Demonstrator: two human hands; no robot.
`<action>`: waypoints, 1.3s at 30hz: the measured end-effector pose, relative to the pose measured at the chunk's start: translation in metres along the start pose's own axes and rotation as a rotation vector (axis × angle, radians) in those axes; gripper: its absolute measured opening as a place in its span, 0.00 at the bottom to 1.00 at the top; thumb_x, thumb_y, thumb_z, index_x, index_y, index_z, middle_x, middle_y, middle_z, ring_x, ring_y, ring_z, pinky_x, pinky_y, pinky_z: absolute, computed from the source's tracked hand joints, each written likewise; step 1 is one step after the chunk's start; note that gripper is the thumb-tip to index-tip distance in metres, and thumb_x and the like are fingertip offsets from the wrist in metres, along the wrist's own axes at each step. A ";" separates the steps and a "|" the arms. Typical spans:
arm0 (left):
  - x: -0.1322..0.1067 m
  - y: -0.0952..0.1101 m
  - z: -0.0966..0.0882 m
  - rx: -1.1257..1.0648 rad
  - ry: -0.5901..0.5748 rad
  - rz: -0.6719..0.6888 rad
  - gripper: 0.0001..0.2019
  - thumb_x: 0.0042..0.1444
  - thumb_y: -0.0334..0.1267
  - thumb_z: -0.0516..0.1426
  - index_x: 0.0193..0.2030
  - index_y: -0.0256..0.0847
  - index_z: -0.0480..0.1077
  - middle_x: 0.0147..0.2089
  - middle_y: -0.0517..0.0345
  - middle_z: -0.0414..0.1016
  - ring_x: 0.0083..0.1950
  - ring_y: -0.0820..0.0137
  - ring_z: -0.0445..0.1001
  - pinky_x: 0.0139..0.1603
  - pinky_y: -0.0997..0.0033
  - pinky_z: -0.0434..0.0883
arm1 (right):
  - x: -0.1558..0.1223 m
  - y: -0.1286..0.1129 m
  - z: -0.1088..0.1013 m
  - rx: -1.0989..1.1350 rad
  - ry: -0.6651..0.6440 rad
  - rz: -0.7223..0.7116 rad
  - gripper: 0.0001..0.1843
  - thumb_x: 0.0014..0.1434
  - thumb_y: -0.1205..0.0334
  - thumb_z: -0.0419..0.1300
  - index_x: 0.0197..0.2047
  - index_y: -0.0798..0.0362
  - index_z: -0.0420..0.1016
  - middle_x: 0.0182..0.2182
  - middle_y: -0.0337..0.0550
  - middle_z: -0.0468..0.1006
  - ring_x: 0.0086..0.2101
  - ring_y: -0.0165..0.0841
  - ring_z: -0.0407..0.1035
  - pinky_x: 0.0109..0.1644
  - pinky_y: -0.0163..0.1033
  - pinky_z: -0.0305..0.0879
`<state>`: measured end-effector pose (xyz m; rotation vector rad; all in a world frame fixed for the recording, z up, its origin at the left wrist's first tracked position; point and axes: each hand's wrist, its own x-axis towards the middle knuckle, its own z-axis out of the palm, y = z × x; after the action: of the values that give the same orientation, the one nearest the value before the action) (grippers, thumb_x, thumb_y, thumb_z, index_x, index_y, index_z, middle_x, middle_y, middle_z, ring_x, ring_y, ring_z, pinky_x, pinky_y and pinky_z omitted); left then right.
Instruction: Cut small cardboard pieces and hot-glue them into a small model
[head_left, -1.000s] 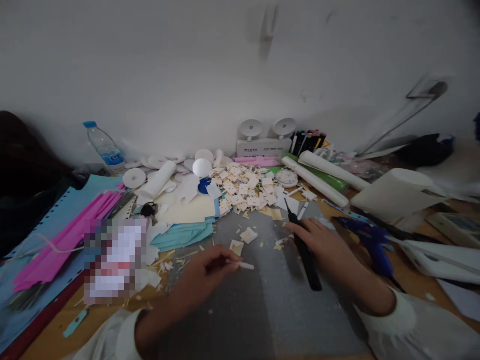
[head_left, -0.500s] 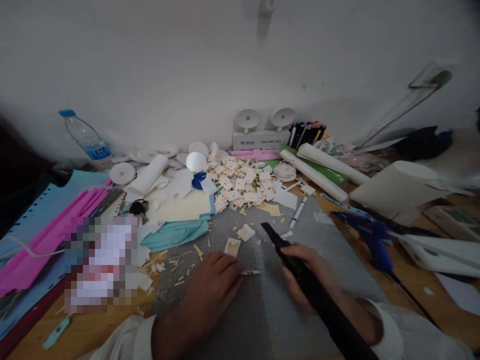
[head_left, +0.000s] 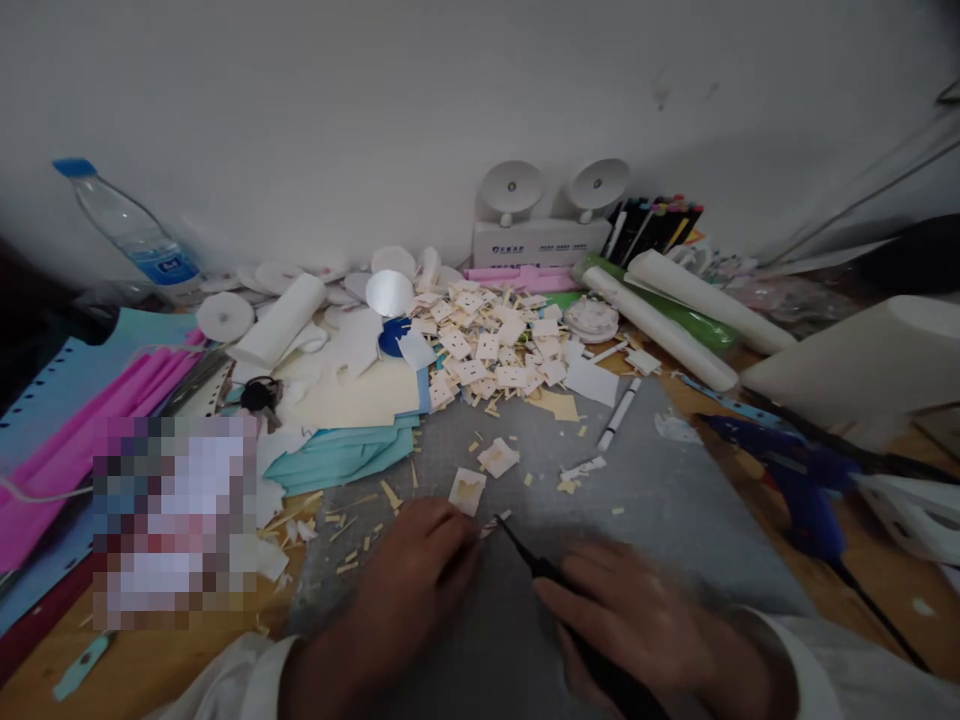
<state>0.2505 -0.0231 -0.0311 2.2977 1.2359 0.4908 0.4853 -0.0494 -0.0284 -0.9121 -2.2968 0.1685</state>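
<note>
My right hand [head_left: 630,610], slightly blurred, is closed around a black utility knife [head_left: 555,580]. Its narrow dark blade points up and left, and the tip meets a small pale strip with dark marks [head_left: 491,525]. The near end of that strip disappears under the fingers of my left hand [head_left: 424,565], which pinch it low over the grey cutting mat [head_left: 517,620]. Just beyond my left fingertips lie two small cream card pieces, a nearer card [head_left: 467,491] and a farther card [head_left: 499,457].
A heap of cream cut-outs [head_left: 487,345] covers the mat's far edge. A white marker [head_left: 619,412] and yellow scraps lie on the mat. Teal paper [head_left: 345,455] and a blurred-out patch are left; a blue glue gun [head_left: 802,490] is right. A bottle [head_left: 135,230] stands far left.
My right hand has brought the knife left and down, from apart over the mat to the strip. My left hand keeps its hold; the strip now tilts upward. The camera view has shifted slightly.
</note>
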 end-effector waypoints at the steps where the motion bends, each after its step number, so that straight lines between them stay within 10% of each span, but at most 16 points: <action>1: 0.000 0.000 0.000 -0.003 0.003 0.009 0.07 0.61 0.33 0.54 0.39 0.38 0.73 0.39 0.52 0.75 0.42 0.62 0.72 0.43 0.62 0.70 | 0.001 0.000 -0.001 -0.097 -0.043 -0.130 0.10 0.60 0.68 0.51 0.41 0.50 0.72 0.21 0.36 0.72 0.22 0.31 0.66 0.21 0.37 0.55; 7: 0.000 0.000 0.000 -0.013 0.050 0.069 0.07 0.61 0.32 0.54 0.39 0.37 0.75 0.38 0.51 0.76 0.41 0.62 0.72 0.42 0.63 0.71 | 0.009 -0.003 -0.004 -0.254 -0.095 -0.260 0.09 0.62 0.71 0.49 0.36 0.51 0.69 0.18 0.36 0.69 0.19 0.30 0.62 0.20 0.38 0.45; 17: 0.001 -0.001 0.002 -0.010 0.096 0.109 0.08 0.60 0.30 0.53 0.38 0.37 0.75 0.37 0.53 0.75 0.39 0.64 0.72 0.39 0.63 0.71 | -0.003 -0.008 0.023 -0.196 0.028 -0.026 0.15 0.61 0.69 0.51 0.22 0.51 0.61 0.18 0.36 0.62 0.22 0.29 0.57 0.24 0.39 0.45; 25: 0.004 0.000 -0.002 0.020 0.030 0.080 0.08 0.60 0.31 0.54 0.36 0.37 0.75 0.36 0.53 0.74 0.40 0.64 0.72 0.42 0.62 0.71 | -0.004 0.005 0.014 -0.202 -0.073 -0.281 0.08 0.56 0.72 0.55 0.38 0.50 0.68 0.21 0.36 0.63 0.24 0.30 0.56 0.26 0.38 0.41; 39: -0.018 0.042 -0.031 0.133 0.098 0.199 0.12 0.65 0.34 0.49 0.48 0.34 0.71 0.45 0.46 0.74 0.48 0.60 0.70 0.50 0.54 0.67 | -0.009 0.011 0.010 -0.019 -0.143 -0.216 0.10 0.55 0.71 0.52 0.41 0.54 0.68 0.25 0.38 0.65 0.25 0.30 0.59 0.28 0.36 0.52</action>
<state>0.2538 -0.0510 0.0165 2.5519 1.1192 0.6145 0.4905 -0.0457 -0.0444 -0.6736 -2.5147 0.1217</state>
